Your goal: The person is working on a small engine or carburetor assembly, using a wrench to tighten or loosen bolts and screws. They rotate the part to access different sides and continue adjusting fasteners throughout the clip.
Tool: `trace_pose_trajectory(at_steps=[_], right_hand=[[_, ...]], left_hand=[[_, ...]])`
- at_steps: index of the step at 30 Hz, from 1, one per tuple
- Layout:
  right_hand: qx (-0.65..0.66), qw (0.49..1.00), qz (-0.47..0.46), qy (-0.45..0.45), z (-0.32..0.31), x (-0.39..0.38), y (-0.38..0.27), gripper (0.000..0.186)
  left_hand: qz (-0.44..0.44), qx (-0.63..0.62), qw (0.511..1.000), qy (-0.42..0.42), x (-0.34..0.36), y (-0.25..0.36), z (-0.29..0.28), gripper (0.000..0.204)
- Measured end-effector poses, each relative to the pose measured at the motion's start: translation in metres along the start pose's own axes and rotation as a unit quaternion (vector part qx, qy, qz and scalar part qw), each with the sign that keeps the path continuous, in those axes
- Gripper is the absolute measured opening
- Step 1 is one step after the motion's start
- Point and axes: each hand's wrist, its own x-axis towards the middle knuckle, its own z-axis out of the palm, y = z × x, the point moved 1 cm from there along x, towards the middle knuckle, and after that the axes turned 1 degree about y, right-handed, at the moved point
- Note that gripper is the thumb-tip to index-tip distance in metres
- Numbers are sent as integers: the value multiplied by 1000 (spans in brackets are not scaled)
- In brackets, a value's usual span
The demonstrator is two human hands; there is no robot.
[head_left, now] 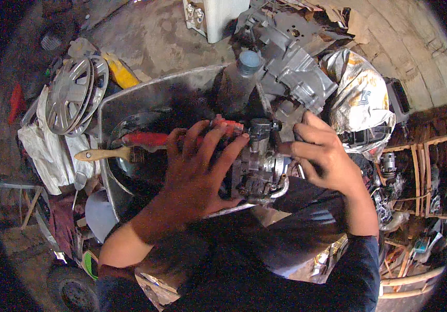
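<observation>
Left hand (pixel 195 166) and right hand (pixel 322 156) both gripping metal engine part (pixel 257 166); paintbrush (pixel 110 154) lying at 9 o'clock

The engine part (pixel 259 166) is hemmed in: bottle (pixel 239 86) and grey casting (pixel 291 67) crowd behind it, brush (pixel 110 154) and red tool (pixel 148 139) lie to its left. The tray's (pixel 130 99) far-left corner lies open.
</observation>
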Motion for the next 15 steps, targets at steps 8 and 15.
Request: trace_pose_trajectory(at_steps=[8,15], right_hand=[[-97,993,-53,-35,-7,1,4,31],[-115,993,-25,25,1,4,6,29]], left_hand=[[-2,0,1000,4,-3,-1,2,109],[5,8,1000,10,-1,-4,2,107]])
